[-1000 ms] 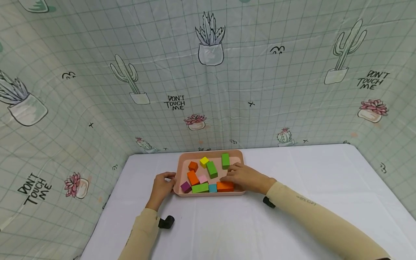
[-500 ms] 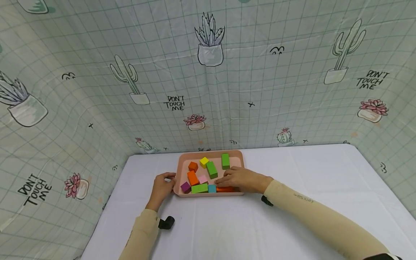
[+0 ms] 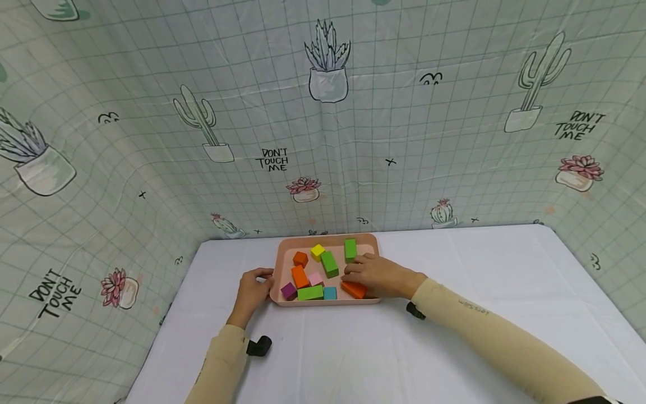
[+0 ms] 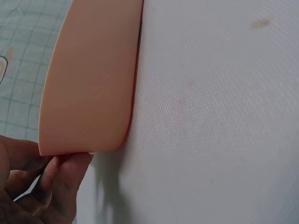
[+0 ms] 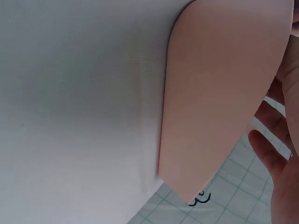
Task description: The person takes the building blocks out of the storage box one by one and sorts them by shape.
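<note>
A pink tray (image 3: 373, 244) holds coloured wooden blocks. My left hand (image 3: 252, 289) touches the outside of its left end; in the left wrist view the fingers (image 4: 70, 170) rest against the end wall. At the right end, my right hand (image 3: 381, 275) reaches over the rim and holds an orange block (image 3: 353, 289) at the near right, which lies slantwise. The right thumb's contact is hidden behind the hand and the tray wall. A blue cube (image 3: 330, 293) and a green block (image 3: 310, 293) line the near wall to the left of the orange block.
Other blocks in the tray are a purple cube (image 3: 289, 290), a pink block (image 3: 315, 279), a second orange block (image 3: 300, 276), an orange cube (image 3: 300, 258), a yellow cube (image 3: 317, 252) and two green blocks (image 3: 330, 264). A white-covered table (image 3: 454, 258) meets a printed cloth wall.
The near-right orange block has turned from lying along the near wall to a slant, apart from the blue cube. My right fingers moved left, then back right. The left hand stays put.
</note>
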{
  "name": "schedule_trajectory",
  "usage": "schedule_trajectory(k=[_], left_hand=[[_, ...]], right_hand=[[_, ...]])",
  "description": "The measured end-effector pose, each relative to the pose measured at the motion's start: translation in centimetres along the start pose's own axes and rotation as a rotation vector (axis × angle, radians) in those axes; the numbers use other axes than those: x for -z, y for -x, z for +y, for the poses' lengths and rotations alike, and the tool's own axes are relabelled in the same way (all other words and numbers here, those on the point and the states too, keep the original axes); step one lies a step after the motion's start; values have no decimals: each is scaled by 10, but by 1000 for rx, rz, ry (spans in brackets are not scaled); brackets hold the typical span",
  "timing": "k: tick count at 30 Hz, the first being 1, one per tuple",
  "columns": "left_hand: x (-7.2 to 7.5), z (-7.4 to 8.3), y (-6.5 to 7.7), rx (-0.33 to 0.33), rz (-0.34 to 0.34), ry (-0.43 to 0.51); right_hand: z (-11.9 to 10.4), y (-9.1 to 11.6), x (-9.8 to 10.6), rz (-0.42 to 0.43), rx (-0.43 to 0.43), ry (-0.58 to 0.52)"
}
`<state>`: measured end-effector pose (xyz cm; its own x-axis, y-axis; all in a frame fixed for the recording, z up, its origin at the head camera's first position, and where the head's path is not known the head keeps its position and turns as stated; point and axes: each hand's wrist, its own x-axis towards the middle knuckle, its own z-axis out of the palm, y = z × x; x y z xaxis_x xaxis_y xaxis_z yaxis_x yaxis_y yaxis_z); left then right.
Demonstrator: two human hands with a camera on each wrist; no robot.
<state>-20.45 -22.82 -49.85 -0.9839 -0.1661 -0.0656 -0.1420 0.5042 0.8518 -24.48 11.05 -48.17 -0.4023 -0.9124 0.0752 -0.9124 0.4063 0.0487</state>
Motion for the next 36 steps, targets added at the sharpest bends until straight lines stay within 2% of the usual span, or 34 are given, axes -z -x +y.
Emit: schedule_trajectory(k=[4,8,16,22,26,31,36], left_hand=[[0,0,0,-2,1,9],[-1,0,0,-6,1,12],[0,1,-1,3,-2,4],[1,2,-2,3,-2,-2],[1,3,0,9,-1,-5],[1,3,1,4,0,-4],[1,3,3,3,1,1]], right_hand=[[0,2,0,11,-30,11],[3,7,0,59,-69,51],[6,25,6,243,-167,120],[13,41,8,384,-230,102],[19,56,7,448,-255,92],[27,75,5,506,-312,75],[35,91,1,515,-391,57]])
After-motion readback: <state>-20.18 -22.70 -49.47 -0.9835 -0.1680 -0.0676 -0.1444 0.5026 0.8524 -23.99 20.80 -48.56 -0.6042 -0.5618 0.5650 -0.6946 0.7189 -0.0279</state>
